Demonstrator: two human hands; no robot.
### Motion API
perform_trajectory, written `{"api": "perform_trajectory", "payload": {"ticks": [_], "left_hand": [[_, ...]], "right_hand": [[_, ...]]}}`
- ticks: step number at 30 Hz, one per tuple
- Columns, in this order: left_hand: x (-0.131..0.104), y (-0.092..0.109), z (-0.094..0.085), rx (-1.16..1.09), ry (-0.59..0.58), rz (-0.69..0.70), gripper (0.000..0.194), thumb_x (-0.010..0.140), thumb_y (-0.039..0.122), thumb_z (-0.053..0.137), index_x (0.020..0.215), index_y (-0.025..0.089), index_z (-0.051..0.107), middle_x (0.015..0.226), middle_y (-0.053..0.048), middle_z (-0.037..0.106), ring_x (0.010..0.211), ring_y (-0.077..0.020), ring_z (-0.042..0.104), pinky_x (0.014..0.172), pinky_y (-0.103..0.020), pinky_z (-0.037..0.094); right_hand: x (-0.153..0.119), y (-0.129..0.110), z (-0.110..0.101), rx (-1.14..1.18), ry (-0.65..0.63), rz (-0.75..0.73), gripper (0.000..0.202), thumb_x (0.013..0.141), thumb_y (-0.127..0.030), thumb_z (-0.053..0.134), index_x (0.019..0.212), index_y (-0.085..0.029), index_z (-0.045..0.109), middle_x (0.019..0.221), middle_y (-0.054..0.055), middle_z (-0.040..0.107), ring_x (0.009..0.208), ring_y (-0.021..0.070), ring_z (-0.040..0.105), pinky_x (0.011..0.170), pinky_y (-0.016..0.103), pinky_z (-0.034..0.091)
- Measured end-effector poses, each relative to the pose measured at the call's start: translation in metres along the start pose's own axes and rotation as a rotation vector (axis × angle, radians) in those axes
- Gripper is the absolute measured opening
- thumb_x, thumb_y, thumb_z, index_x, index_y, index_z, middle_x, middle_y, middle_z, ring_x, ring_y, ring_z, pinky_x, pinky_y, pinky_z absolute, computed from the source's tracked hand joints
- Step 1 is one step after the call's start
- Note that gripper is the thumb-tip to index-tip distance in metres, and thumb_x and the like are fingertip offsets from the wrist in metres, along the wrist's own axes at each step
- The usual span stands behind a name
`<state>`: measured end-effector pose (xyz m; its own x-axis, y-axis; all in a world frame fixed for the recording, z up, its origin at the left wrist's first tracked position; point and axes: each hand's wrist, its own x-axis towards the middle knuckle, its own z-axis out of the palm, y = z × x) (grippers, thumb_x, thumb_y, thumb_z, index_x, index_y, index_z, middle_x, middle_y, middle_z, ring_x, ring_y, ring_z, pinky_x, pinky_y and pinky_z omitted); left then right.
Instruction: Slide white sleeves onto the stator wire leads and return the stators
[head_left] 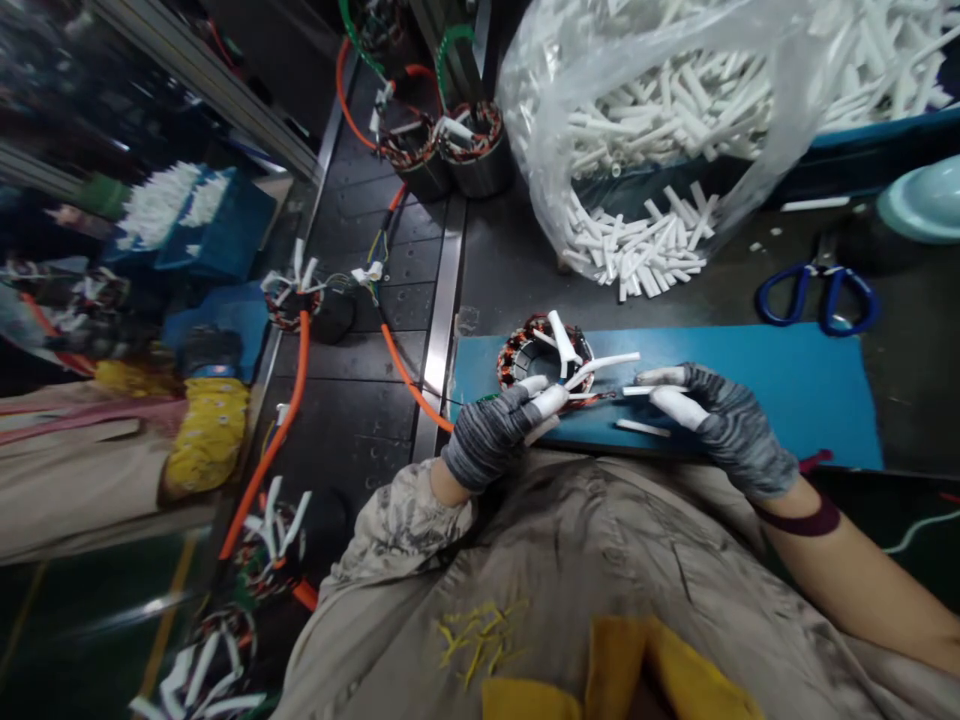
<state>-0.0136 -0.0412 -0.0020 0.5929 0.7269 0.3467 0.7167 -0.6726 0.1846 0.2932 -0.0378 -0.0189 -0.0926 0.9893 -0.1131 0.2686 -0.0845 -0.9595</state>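
Note:
A round motor stator point(511, 362) with copper and orange-laced windings lies on the blue mat point(795, 390), white sleeves standing out from its wires. My left hand point(499, 425), in a grey glove with white fingertips, is closed at the stator's near edge, pinching its sleeved wires. Right of it, my right hand point(712, 415) pinches a short white tube point(637, 391) between thumb and finger, its end close to a wire tip from the stator. One loose white tube point(643, 429) rests on the mat between my hands, and another lies beneath my left fingers.
A clear plastic bag point(547, 150) of white tubes stands open behind the mat. Blue-handled scissors point(781, 295) and a pale green bowl point(926, 200) are at the right. More stators point(476, 160) and orange cables point(300, 375) line the left; a person's yellow sleeve point(206, 430) is beyond.

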Motion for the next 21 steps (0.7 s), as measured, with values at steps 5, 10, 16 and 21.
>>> {"api": "perform_trajectory", "payload": {"ticks": [5, 10, 16, 21], "left_hand": [[0.000, 0.002, 0.000, -0.018, 0.000, -0.004, 0.031, 0.110, 0.031, 0.058, 0.137, 0.024, 0.073, 0.134, -0.010, 0.078, 0.114, -0.0198, 0.080, 0.086, -0.025, 0.067], [0.001, 0.004, 0.000, -0.013, 0.058, 0.006, 0.029, 0.110, 0.033, 0.059, 0.131, 0.022, 0.075, 0.129, -0.010, 0.080, 0.109, -0.0199, 0.081, 0.082, -0.025, 0.068], [-0.002, 0.002, 0.001, -0.010, -0.012, -0.028, 0.031, 0.110, 0.033, 0.058, 0.137, 0.026, 0.073, 0.134, -0.009, 0.078, 0.113, -0.0202, 0.080, 0.085, -0.026, 0.068], [-0.001, 0.003, 0.002, -0.030, -0.018, -0.040, 0.031, 0.110, 0.030, 0.058, 0.137, 0.026, 0.073, 0.135, -0.009, 0.078, 0.117, -0.0207, 0.079, 0.089, -0.027, 0.068]], "right_hand": [[0.011, 0.009, 0.008, 0.138, -0.021, -0.016, 0.025, 0.088, -0.045, 0.079, 0.103, -0.026, 0.085, 0.108, 0.006, 0.084, 0.102, 0.0278, 0.078, 0.099, 0.046, 0.062], [0.008, 0.009, 0.004, 0.120, -0.021, -0.016, 0.026, 0.089, -0.046, 0.079, 0.106, -0.026, 0.085, 0.109, 0.006, 0.084, 0.104, 0.0289, 0.078, 0.099, 0.047, 0.062], [0.008, 0.014, 0.003, 0.183, -0.089, 0.062, 0.027, 0.087, -0.046, 0.083, 0.108, -0.029, 0.086, 0.115, 0.004, 0.085, 0.110, 0.0291, 0.080, 0.103, 0.045, 0.064], [0.010, 0.006, 0.000, 0.198, -0.135, 0.084, 0.034, 0.080, -0.050, 0.089, 0.106, -0.028, 0.088, 0.105, 0.004, 0.086, 0.100, 0.0314, 0.083, 0.094, 0.046, 0.069]]}}
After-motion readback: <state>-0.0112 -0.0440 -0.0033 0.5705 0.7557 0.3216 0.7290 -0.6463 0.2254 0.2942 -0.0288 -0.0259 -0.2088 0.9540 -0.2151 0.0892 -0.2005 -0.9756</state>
